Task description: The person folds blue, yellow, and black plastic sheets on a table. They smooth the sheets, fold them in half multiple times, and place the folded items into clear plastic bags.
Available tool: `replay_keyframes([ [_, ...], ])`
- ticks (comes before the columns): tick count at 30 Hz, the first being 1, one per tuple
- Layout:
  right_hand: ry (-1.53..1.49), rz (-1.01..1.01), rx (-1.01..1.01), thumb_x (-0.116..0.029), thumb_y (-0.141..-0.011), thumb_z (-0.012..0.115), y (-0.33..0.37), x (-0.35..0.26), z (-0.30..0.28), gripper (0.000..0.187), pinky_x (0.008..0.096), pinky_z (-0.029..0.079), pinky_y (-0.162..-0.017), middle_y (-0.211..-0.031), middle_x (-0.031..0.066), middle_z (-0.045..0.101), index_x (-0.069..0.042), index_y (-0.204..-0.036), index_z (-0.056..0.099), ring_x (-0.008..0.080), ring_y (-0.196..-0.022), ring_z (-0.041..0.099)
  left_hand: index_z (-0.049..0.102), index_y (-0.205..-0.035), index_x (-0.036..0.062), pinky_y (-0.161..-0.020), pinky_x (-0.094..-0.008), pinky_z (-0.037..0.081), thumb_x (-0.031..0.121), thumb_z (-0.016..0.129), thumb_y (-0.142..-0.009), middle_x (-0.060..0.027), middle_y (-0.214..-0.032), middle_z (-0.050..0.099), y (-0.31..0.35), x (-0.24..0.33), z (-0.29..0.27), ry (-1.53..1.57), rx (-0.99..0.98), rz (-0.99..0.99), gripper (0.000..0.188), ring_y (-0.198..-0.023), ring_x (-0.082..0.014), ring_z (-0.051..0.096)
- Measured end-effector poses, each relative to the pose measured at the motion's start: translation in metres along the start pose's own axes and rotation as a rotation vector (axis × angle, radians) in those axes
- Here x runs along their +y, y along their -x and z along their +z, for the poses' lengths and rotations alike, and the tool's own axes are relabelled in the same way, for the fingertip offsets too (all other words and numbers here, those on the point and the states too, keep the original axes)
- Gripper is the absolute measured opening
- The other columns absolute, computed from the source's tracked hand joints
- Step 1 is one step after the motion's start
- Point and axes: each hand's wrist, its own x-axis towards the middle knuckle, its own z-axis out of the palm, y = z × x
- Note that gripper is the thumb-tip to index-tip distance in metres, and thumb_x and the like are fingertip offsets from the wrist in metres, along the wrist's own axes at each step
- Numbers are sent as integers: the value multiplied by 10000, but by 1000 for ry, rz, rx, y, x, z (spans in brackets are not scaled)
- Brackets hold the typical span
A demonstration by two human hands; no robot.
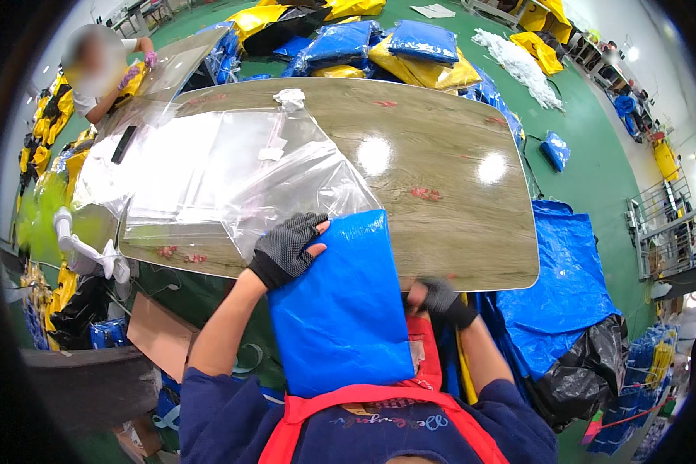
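Observation:
A folded blue tarp (340,309) hangs in front of my body, its upper end at the table's near edge. My left hand (290,251), in a black dotted glove with bare fingertips, grips the tarp's upper left side. My right hand (438,303), gloved alike, is beside the tarp's right edge, close to my red apron (425,352). Motion smears its fingers, so I cannot see whether they hold anything. Clear plastic bags (286,182) lie spread over the table just beyond my left hand, with white crumpled scraps (289,99) on them.
The wood-patterned table (456,155) has rounded corners. Wrapped blue packs (423,41) and yellow ones are heaped behind it. Loose blue tarp (557,263) and black sheeting lie at the right. A cardboard piece (161,334) leans at the left. Another person (100,69) works at the far left.

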Motion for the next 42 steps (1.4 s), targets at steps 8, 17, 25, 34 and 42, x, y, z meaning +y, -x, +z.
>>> replay_keyframes([
  [8, -281, 219, 228, -494, -806, 639, -140, -60, -155, 508, 326, 409, -609, -567, 103, 515, -9, -660, 607, 177, -584, 471, 528, -1267, 103, -997, -390, 396, 343, 583, -874, -152, -1253, 550, 5, 13, -13, 23, -34, -123, 464, -1177, -337, 509],
  [17, 168, -27, 1215, -331, -864, 581, -120, -91, -121, 316, 383, 487, -705, -879, 155, 638, -34, -815, 676, 299, -795, 623, 617, -1141, 69, -1048, -442, 331, 383, 648, -819, -138, -1207, 587, 26, -2, 2, -202, 176, -200, 450, -1198, -342, 487],
  [25, -342, 181, 596, -384, -814, 670, -120, -80, -130, 361, 315, 477, -713, -760, 162, 655, -28, -876, 682, 242, -732, 633, 637, -1114, 86, -1023, -440, 363, 365, 676, -803, -139, -1180, 603, 26, -3, 6, -136, 251, -198, 420, -1172, -344, 509],
  [34, -608, 98, 628, -440, -784, 694, -116, -78, -102, 479, 321, 460, -742, -851, 63, 627, -9, -964, 587, 203, -821, 583, 649, -1065, 52, -1017, -445, 366, 356, 684, -789, -132, -1131, 623, 27, 4, 2, -158, 315, -232, 412, -1123, -333, 538],
  [42, -510, 146, 619, -493, -808, 640, -108, -107, -100, 501, 305, 417, -542, -559, 62, 542, 6, -757, 636, 164, -532, 500, 620, -1128, 59, -1029, -441, 354, 293, 659, -829, -144, -1184, 597, 35, 9, -3, -126, 353, -272, 382, -1167, -352, 509],
])
